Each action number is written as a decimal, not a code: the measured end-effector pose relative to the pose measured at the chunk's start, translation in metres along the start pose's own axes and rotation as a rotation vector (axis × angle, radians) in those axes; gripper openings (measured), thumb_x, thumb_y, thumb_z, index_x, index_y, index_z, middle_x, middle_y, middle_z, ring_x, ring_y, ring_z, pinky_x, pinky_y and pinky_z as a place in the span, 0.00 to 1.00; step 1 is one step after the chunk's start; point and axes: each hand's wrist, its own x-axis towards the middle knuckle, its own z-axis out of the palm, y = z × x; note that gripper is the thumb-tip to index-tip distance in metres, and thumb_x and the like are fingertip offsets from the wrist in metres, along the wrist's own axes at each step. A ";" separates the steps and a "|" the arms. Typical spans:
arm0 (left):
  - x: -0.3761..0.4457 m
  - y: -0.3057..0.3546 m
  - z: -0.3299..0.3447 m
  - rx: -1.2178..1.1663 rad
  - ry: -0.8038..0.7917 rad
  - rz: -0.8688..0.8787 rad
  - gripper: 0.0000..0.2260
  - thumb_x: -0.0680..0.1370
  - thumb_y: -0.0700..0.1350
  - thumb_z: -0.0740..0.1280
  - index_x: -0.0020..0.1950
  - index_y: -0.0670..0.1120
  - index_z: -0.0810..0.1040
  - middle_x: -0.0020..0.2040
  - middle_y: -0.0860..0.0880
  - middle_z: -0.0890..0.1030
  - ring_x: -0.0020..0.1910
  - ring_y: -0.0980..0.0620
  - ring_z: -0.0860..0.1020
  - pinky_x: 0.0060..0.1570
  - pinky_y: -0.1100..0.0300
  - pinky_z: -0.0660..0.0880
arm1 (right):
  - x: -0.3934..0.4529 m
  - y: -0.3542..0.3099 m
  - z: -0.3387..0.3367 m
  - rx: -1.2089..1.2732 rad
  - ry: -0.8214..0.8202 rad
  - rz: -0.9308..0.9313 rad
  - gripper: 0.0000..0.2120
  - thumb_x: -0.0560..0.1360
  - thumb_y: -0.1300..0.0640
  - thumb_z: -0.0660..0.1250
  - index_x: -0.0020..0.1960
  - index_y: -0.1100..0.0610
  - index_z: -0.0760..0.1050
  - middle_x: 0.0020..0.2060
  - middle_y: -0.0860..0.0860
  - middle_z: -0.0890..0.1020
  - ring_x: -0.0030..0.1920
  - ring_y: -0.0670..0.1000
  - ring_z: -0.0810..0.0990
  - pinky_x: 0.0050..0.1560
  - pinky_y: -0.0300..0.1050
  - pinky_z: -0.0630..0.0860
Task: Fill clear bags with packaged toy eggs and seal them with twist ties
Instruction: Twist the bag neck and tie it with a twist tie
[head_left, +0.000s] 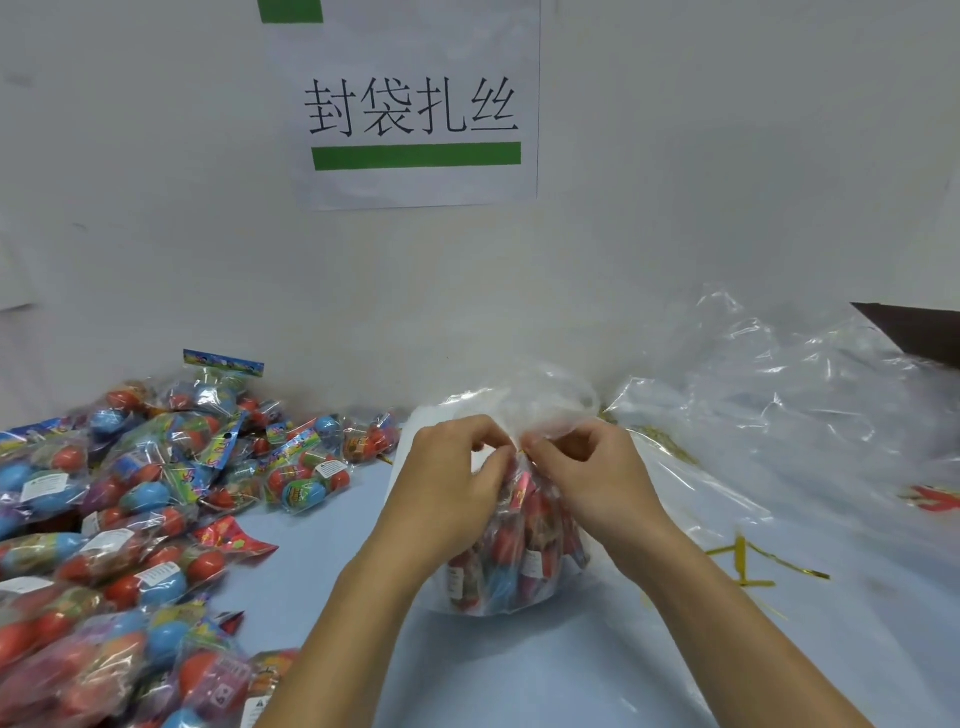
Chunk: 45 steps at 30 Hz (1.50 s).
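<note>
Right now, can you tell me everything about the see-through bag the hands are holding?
The clear bag is thin, crinkly plastic, stuffed with packaged toy eggs in red and blue. It stands upright on the pale blue table. Its neck is gathered into a bunch, with loose plastic puffing out above. The left hand and right hand pinch that neck from either side, where a bit of gold twist tie shows.

This looks like a packing station in a small factory or workshop. A printed paper sign with Chinese characters and green bars is stuck to the plain white wall, labelling the post. The pale blue surface carries a heap of packaged toy eggs, a pile of clear bags and loose gold twist ties.
</note>
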 end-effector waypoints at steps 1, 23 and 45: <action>0.001 0.002 -0.001 -0.034 -0.002 -0.055 0.08 0.78 0.44 0.68 0.39 0.53 0.80 0.40 0.60 0.82 0.47 0.62 0.79 0.45 0.66 0.73 | 0.000 -0.001 -0.002 -0.026 -0.029 -0.021 0.05 0.78 0.59 0.71 0.45 0.57 0.84 0.36 0.49 0.86 0.37 0.45 0.83 0.37 0.36 0.78; -0.003 0.033 0.004 0.218 0.050 0.076 0.09 0.80 0.43 0.67 0.53 0.58 0.82 0.56 0.61 0.79 0.58 0.53 0.70 0.62 0.53 0.61 | 0.002 -0.015 -0.031 -0.429 -0.205 -0.257 0.07 0.78 0.60 0.63 0.52 0.54 0.78 0.44 0.49 0.83 0.43 0.53 0.81 0.43 0.54 0.79; -0.018 0.052 0.032 -0.088 0.216 0.027 0.08 0.75 0.56 0.65 0.50 0.66 0.81 0.61 0.58 0.75 0.64 0.57 0.69 0.66 0.53 0.63 | 0.008 -0.020 -0.038 -0.121 0.300 -0.037 0.12 0.75 0.56 0.72 0.34 0.52 0.75 0.29 0.46 0.81 0.34 0.50 0.82 0.42 0.51 0.79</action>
